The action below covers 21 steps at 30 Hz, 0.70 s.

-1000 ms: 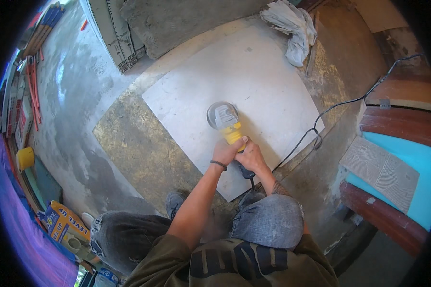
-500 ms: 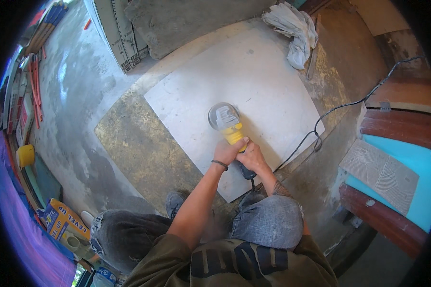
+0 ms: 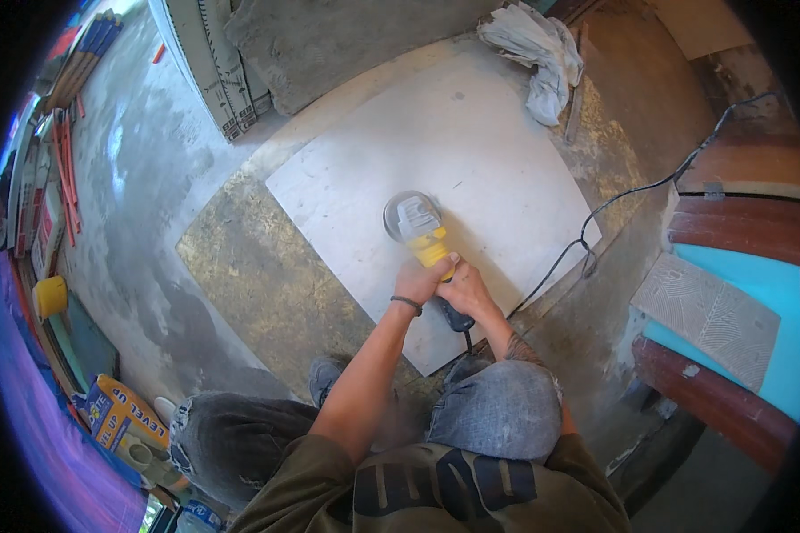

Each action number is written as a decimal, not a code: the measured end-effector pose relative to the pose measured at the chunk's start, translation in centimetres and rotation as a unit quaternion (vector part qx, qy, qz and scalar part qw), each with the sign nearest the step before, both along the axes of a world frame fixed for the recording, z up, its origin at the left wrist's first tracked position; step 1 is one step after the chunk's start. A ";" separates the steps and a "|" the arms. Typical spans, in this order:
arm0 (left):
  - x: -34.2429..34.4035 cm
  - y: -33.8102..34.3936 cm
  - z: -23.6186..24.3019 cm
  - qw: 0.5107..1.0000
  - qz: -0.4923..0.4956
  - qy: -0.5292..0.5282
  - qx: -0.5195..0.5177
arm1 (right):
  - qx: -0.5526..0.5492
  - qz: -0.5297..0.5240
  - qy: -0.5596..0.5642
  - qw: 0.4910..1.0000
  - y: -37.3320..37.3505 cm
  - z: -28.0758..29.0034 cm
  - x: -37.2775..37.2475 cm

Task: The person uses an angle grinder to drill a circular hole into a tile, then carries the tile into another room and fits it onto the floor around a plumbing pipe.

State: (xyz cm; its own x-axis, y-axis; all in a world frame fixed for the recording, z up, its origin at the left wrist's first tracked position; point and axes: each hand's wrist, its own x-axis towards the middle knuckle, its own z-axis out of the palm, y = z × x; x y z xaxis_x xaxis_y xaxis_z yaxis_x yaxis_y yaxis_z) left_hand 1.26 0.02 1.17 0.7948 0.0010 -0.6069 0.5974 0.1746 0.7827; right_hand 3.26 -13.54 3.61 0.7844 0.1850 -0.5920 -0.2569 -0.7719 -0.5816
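A yellow and grey angle grinder [image 3: 428,238] is held in both my hands over a large pale tile [image 3: 356,169]. My left hand [image 3: 417,282] is closed round the yellow body, close to the head. Just behind it, my right hand [image 3: 465,289] grips the body and rear handle. The round disc [image 3: 398,216] at the head is over the tile's middle; whether it touches the surface I cannot tell. From the dark rear end, a black cord [image 3: 468,339] comes out between my forearms.
A mottled board [image 3: 258,240] lies beneath the tile. The black cable [image 3: 627,191] runs off to the right. Crumpled white plastic [image 3: 542,58] lies beyond the tile. At right, a ridged tile piece [image 3: 707,311] rests on a blue sheet [image 3: 787,302]. A yellow bag [image 3: 126,417] stands at left.
The view has shifted very slightly. Both hands keep the same grip, and the grinder stays at nearly the same place on the tile.
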 end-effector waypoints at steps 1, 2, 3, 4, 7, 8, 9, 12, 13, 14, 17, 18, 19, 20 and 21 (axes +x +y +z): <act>0.0 0.0 0.0 1.000 0.005 0.000 -0.002 | 0.002 -0.001 0.002 1.000 0.0 0.2 0.0; 0.0 0.0 0.1 1.000 0.010 0.000 -0.004 | 0.003 -0.002 0.004 1.000 0.1 0.3 0.1; 0.0 -0.1 0.1 1.000 0.010 -0.001 -0.005 | 0.003 -0.002 0.003 1.000 0.1 0.5 0.1; 0.0 -0.1 0.1 1.000 0.007 0.004 -0.002 | 0.010 -0.004 0.000 1.000 0.1 0.6 0.1; 0.2 -0.1 0.3 1.000 0.004 0.006 0.007 | 0.016 -0.001 -0.004 1.000 0.1 0.8 0.3; 0.2 0.0 0.4 1.000 0.002 0.004 0.013 | 0.015 0.004 -0.005 1.000 0.1 0.8 0.3; 0.3 -0.1 0.5 1.000 0.002 0.003 0.012 | 0.015 0.003 -0.006 1.000 0.0 0.6 0.3; 0.4 0.0 0.7 1.000 0.008 0.011 0.008 | 0.031 0.005 -0.011 0.999 0.0 0.6 0.3; 0.5 0.2 0.7 0.999 0.000 0.023 0.027 | 0.032 0.005 -0.014 0.999 0.2 0.8 0.3; 0.5 0.4 0.6 0.998 -0.008 0.036 0.046 | 0.033 0.005 -0.016 0.999 0.4 1.0 0.4; 0.8 -0.4 1.8 0.998 -0.027 0.056 0.019 | 0.052 0.005 -0.045 0.998 -1.2 -0.1 0.0; 0.1 0.0 1.0 0.998 -0.019 0.052 0.027 | 0.060 0.012 -0.048 0.997 -0.3 0.3 -0.1; -1.1 0.2 0.1 1.000 0.016 0.025 -0.005 | 0.040 0.015 -0.053 0.998 0.5 0.9 -0.9; -1.6 0.2 0.0 0.998 0.047 0.000 -0.042 | 0.015 0.014 -0.056 0.998 0.7 1.2 -1.4; -1.5 0.4 -0.4 0.998 0.050 -0.001 -0.039 | 0.017 0.018 -0.058 0.998 1.0 1.4 -1.1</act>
